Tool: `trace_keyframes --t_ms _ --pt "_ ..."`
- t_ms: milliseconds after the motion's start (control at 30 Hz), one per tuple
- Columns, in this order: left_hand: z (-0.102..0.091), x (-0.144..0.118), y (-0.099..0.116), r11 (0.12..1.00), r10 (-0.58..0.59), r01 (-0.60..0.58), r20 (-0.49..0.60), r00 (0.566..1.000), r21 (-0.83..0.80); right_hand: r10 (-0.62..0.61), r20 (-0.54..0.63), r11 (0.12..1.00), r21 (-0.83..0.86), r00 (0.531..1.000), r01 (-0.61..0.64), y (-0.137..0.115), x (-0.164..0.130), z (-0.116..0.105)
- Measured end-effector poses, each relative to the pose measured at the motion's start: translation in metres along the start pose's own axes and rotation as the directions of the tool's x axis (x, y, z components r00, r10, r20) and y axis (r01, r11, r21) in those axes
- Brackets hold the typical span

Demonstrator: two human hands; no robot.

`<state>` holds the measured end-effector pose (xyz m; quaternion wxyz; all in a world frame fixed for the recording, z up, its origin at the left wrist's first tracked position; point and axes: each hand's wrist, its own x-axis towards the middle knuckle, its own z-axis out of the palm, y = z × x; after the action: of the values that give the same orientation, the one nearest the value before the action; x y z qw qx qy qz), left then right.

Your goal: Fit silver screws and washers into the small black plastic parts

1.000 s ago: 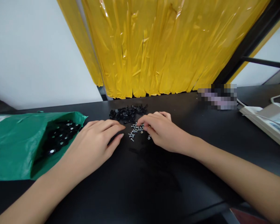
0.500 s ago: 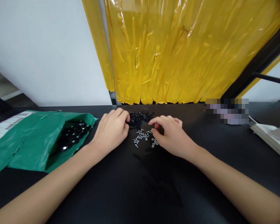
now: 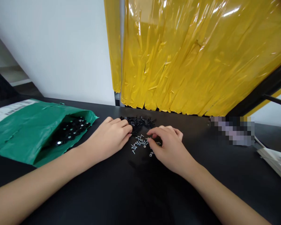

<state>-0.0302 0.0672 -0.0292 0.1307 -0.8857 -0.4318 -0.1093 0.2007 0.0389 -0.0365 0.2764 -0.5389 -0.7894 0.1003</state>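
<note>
My left hand (image 3: 112, 137) rests at the left edge of a pile of small black parts (image 3: 139, 123). Its fingers are curled and closed toward the thumb, and whatever they hold, if anything, is hidden. Over the right side of the loose silver screws (image 3: 138, 143) is my right hand (image 3: 170, 145), thumb and index finger curved with a gap between their tips. Nothing shows between those tips. Beside and partly under this hand lie small metal rings like washers or nuts (image 3: 151, 154).
On the left lies an open green plastic mailer bag (image 3: 35, 131) holding several black pieces with shiny round centres. A yellow plastic strip curtain (image 3: 168, 62) and a white panel (image 3: 72, 56) stand behind the black table (image 3: 121, 193). At the right are a blurred-out object (image 3: 234, 131) and a white item (image 3: 275, 162).
The view has tilted and shifted. My left hand has drawn slightly left and its fingers look more closed at the black pile. My right hand has moved slightly toward the screws, thumb and index still apart.
</note>
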Motion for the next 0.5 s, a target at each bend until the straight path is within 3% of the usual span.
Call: trace_keyframes --t_ms 200,367,500 --pt "-0.008 -0.006 -0.002 0.996 0.092 -0.092 -0.025 0.995 0.015 -0.027 0.020 0.999 0.038 0.999 0.026 -0.003 -0.003 0.001" --pt "-0.024 -0.009 0.006 0.975 0.188 -0.197 -0.092 0.978 -0.105 -0.221 -0.044 0.969 0.101 0.974 0.225 -0.010 -0.008 -0.005" --pt "-0.030 -0.011 0.013 0.953 0.215 -0.234 -0.114 0.970 -0.192 -0.277 -0.114 0.953 0.097 0.954 0.288 -0.012 -0.008 -0.009"
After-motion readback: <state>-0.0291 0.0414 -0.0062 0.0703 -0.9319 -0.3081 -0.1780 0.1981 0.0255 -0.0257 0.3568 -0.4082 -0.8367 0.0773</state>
